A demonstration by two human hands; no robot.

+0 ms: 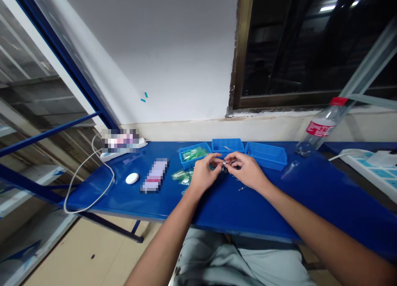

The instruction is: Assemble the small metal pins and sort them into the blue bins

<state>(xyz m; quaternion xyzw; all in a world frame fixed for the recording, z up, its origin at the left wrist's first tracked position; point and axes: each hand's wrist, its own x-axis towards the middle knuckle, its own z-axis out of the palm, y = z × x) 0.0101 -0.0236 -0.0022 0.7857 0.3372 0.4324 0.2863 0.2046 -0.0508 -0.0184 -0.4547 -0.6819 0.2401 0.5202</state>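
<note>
Over the middle of the blue table, my left hand (205, 170) and my right hand (243, 167) meet, fingers bent and closed. Between their fingertips is a small round silvery piece (224, 163), too small to name. Darker bits show just below it, partly hidden by the fingers. Small green-and-clear plastic packets (182, 176) lie left of my left hand. Near my right wrist is a thin metal piece (242, 188). Beyond the hands stand a blue bin of green packets (182, 161), a bin with thin metal pieces (228, 141) and a third blue bin (281, 165).
A blurred-out flat phone-like object (155, 175) and a white oval case (132, 178) lie on the left. Behind them is a white power strip (141, 143) with a looping cable (70, 191). A red-capped bottle (321, 128) stands at the right, near another power strip (369, 170).
</note>
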